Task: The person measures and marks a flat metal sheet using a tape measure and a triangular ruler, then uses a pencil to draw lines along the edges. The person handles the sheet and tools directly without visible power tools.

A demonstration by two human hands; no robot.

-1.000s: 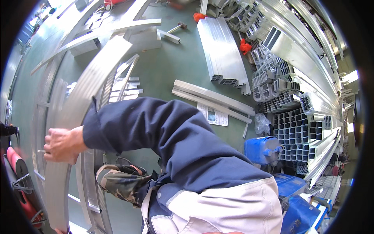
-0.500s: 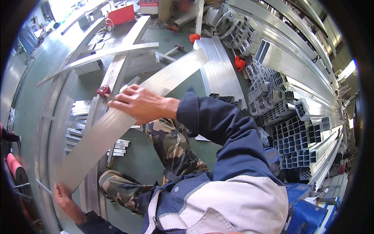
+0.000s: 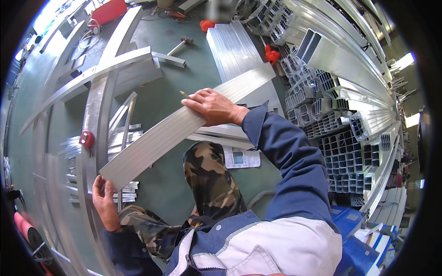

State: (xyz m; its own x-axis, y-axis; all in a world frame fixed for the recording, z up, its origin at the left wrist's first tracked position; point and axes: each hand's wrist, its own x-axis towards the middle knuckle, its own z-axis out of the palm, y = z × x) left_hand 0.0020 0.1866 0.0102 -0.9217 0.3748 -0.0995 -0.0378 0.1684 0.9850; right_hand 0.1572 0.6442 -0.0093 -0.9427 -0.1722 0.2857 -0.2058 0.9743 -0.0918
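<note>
A long flat ribbed aluminium profile point(image 3: 154, 145) lies slantwise across the view, held up in front of me by both hands. Its near left end is pinched in my left hand point(image 3: 106, 202), thumb on the upper face. My right hand point(image 3: 216, 106) is closed over the profile around its middle, and a short pencil point(image 3: 185, 94) sticks out from between those fingers. Left of the profile, a red tape measure point(image 3: 86, 139) rests on a metal beam point(image 3: 95, 112). The profile's far end passes above a stack of wide aluminium profiles point(image 3: 235, 50).
Bundles of square tubes point(image 3: 343, 158) and long profiles fill the right side. A hammer point(image 3: 180, 46) lies on the green floor beyond a crossing beam point(image 3: 124, 60). A printed sheet point(image 3: 241, 157) lies by my knee. Blue boxes point(image 3: 359, 253) stand at lower right.
Both hands and the profile have shifted right, and its left end has come up and away from the frame's lower left. My view has swung too, uncovering the printed sheet.
</note>
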